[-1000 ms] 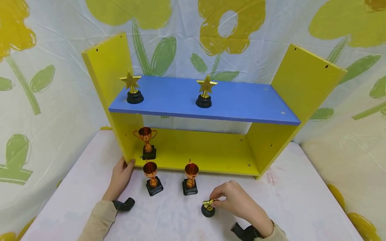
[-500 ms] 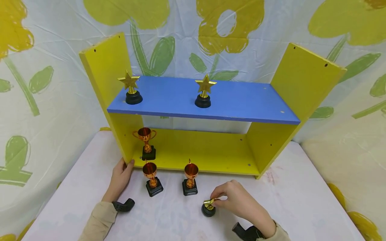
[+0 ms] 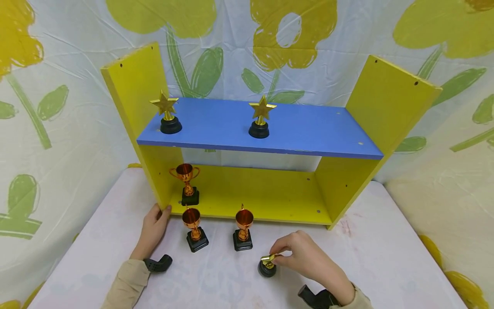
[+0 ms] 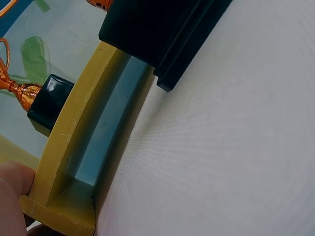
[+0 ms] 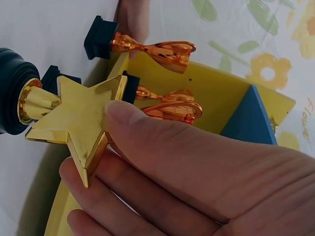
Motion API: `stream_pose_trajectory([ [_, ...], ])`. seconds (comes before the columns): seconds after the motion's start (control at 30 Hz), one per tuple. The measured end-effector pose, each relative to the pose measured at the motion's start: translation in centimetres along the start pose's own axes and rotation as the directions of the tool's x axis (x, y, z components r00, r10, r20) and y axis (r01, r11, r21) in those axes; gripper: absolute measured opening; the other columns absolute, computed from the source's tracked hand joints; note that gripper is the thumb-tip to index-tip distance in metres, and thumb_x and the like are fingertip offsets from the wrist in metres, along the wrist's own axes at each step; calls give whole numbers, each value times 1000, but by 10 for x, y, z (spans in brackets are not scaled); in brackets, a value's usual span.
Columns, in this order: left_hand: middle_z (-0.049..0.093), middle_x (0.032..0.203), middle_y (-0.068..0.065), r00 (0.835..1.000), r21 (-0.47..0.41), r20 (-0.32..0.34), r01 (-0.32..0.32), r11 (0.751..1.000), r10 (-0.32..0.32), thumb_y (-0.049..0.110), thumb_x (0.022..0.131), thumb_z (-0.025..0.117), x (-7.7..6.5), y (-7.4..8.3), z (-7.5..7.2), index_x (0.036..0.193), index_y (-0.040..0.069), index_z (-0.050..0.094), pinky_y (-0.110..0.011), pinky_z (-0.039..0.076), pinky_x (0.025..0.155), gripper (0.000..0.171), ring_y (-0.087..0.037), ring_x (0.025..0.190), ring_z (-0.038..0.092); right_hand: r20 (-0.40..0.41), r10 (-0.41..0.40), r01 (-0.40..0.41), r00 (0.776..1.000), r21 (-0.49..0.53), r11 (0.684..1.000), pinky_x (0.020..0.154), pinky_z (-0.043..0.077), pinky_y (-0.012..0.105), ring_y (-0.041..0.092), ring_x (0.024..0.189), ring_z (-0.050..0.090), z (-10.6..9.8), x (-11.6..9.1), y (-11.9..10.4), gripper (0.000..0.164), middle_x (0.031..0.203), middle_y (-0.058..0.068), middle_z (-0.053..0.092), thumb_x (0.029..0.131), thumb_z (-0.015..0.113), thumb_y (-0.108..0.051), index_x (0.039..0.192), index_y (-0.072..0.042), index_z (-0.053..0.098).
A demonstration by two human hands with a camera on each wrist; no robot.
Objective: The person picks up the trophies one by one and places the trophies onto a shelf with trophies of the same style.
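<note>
My right hand (image 3: 306, 257) pinches a gold star trophy (image 5: 81, 115) by its star, thumb on the front face and fingers behind. Its round black base (image 3: 267, 269) is down at the white tabletop. At the lower left corner of the yellow and blue shelf (image 3: 239, 191), my left hand (image 3: 153, 229) grips the side panel's bottom edge; the left wrist view shows the thumb (image 4: 17, 179) on one side of the board. Two bronze cup trophies, the left one (image 3: 196, 229) and the right one (image 3: 243, 229), stand on black square bases in front of the shelf.
On the blue upper board stand two gold star trophies, one at the left (image 3: 167, 113) and one near the middle (image 3: 260, 118). A bronze two-handled cup (image 3: 188, 184) is on the yellow lower board at the left. Flower-printed cloth (image 3: 227, 25) hangs behind the table.
</note>
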State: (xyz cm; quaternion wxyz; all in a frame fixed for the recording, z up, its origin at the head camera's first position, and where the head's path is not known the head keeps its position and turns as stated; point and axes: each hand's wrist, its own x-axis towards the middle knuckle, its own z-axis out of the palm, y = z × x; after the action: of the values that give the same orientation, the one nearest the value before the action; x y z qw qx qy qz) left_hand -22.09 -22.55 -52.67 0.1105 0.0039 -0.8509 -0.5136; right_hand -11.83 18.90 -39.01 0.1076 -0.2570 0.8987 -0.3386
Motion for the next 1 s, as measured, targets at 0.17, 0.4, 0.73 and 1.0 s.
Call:
stream_pose_trajectory([
  [0.17,55,133,-20,1000,-4,-5,0,1000,0,36,105,47,0,0,0,131,0,54,-50,37,103,45,-31,122,49,-7,-1,1,1000,-3,1000,75,57,37,8,83,68,-2,-2,-2,9,84,-6,74,82,79,-7,88,-14,78],
  [0.4,57,132,-18,1000,-14,-2,6,1000,-6,37,105,47,1,0,0,130,1,55,-47,38,101,45,-29,120,50,-35,-22,22,999,-16,1000,75,56,29,6,83,68,-5,-5,-3,11,85,-8,74,82,80,-8,88,-16,77],
  [0.73,57,131,-19,1000,-10,-20,3,1000,-4,33,104,49,0,1,1,129,0,56,-46,39,102,42,-29,120,51,-57,-45,44,997,-25,999,76,56,28,7,84,69,-10,-10,-7,10,88,-10,73,83,79,-11,91,-16,77],
  [1.0,56,133,-20,1000,-27,-14,11,1000,-11,32,104,51,1,2,0,130,-1,55,-49,37,105,42,-31,123,49,-84,-61,57,995,-41,998,75,57,29,7,84,69,-13,-13,-10,11,90,-11,73,84,79,-11,93,-17,77],
])
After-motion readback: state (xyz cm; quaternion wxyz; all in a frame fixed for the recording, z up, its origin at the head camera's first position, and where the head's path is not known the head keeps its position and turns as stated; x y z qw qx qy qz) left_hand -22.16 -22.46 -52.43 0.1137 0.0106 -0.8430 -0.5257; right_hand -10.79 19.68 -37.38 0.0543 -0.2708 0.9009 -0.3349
